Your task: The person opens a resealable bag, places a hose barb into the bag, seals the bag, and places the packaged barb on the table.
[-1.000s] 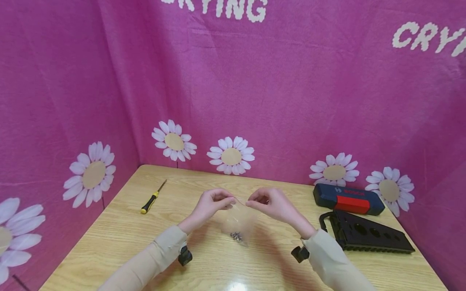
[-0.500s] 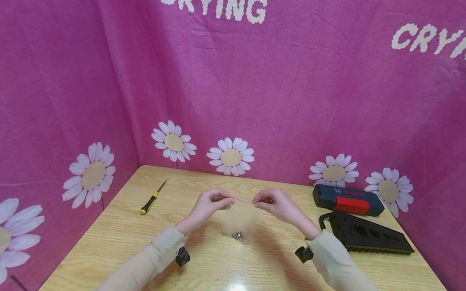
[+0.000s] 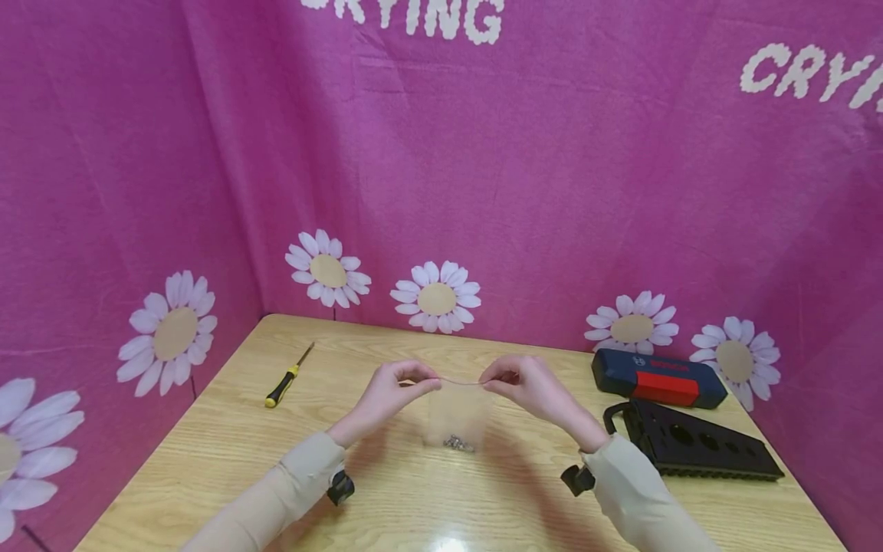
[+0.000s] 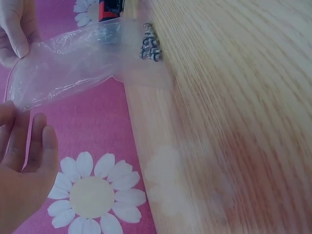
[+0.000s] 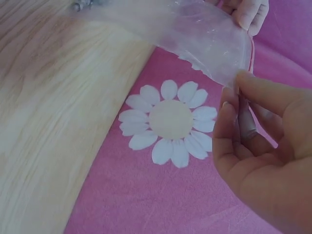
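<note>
A clear plastic zip bag (image 3: pixel 457 414) with a thin red line along its top hangs between both hands over the table. Several small metal pieces (image 3: pixel 457 443), which look like screws or similar hardware, are gathered at its bottom; the left wrist view shows these metal pieces (image 4: pixel 150 43) in a cluster. My left hand (image 3: pixel 400 389) pinches the top left corner of the bag between thumb and fingers. At the top right corner, my right hand (image 3: pixel 524 385) does the same, and the right wrist view has this right hand (image 5: pixel 265 126) close up with the bag's edge between its fingertips.
On the left of the wooden table (image 3: pixel 386 506) lies a yellow and black screwdriver (image 3: pixel 283 386). A dark blue and red Bosch case (image 3: pixel 658 378) stands at the back right. In front of it is a black holed tool holder (image 3: pixel 704 441). A pink flowered cloth (image 3: pixel 524 192) hangs behind.
The right hand has moved slightly right, and the bag's top edge is now stretched straight between the hands. The bag hangs flatter, with the metal pieces spread along its bottom.
</note>
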A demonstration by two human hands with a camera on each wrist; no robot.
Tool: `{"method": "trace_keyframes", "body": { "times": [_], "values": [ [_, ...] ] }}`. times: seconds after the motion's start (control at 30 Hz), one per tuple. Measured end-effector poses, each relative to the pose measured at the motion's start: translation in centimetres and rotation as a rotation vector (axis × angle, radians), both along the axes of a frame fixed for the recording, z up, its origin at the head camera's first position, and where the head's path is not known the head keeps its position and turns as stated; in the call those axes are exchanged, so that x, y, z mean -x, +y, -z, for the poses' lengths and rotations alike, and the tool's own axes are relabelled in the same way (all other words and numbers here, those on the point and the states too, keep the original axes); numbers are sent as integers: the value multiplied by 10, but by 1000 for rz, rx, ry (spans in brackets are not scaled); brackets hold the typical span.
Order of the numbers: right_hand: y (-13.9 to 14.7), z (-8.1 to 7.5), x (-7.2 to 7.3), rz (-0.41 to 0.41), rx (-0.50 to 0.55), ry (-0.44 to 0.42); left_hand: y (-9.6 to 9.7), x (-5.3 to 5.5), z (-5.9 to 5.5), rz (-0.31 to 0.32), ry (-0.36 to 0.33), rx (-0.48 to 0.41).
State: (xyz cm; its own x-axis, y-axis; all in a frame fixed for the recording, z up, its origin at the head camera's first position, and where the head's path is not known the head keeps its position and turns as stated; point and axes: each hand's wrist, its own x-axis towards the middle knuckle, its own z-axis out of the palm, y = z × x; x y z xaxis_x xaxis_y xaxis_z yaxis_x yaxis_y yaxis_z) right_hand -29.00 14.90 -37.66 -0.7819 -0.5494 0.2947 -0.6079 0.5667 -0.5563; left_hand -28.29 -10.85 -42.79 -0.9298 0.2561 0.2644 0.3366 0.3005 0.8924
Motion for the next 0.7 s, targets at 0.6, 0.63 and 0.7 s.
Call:
{"method": "trace_keyframes", "body": {
  "times": [0.6,0.63,0.7],
  "values": [
    [6,8,-6,46,3,74,3,-1,-3,-22,46,-37],
    [6,9,-7,50,7,81,3,-1,-4,-23,51,-40],
    [6,11,-7,57,17,93,4,-1,-4,-24,54,-43]
  ]
}}
